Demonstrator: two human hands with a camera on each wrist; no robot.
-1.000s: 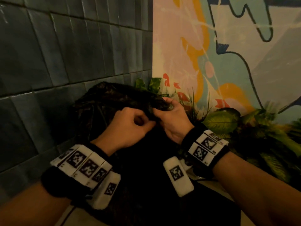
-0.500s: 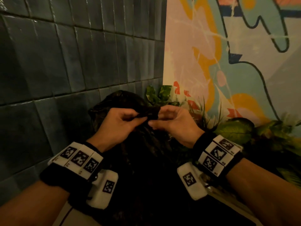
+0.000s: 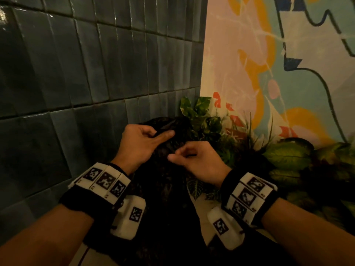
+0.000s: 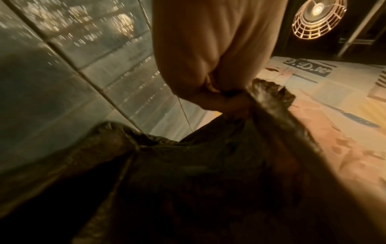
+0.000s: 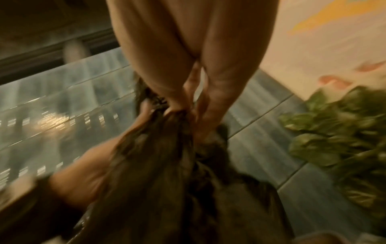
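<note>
A black plastic bag hangs in front of me in the corner, dark and crinkled. My left hand pinches a gathered piece of its top edge between thumb and fingers; the left wrist view shows the bag bunched under that hand. My right hand is just below and to the right, its thumb and fingers curled round a twisted part of the bag's neck. In the right wrist view its fingers grip the bunched bag. The bag's lower part is lost in shadow.
A dark blue-green tiled wall stands close on the left. A painted mural wall runs along the right. Green leafy plants fill the corner and the right side, right behind the bag. A pale floor or ledge shows beneath.
Both hands rose with the bag's top. The hands were side by side on the bag's edge; now the left is higher and the right has dropped below it.
</note>
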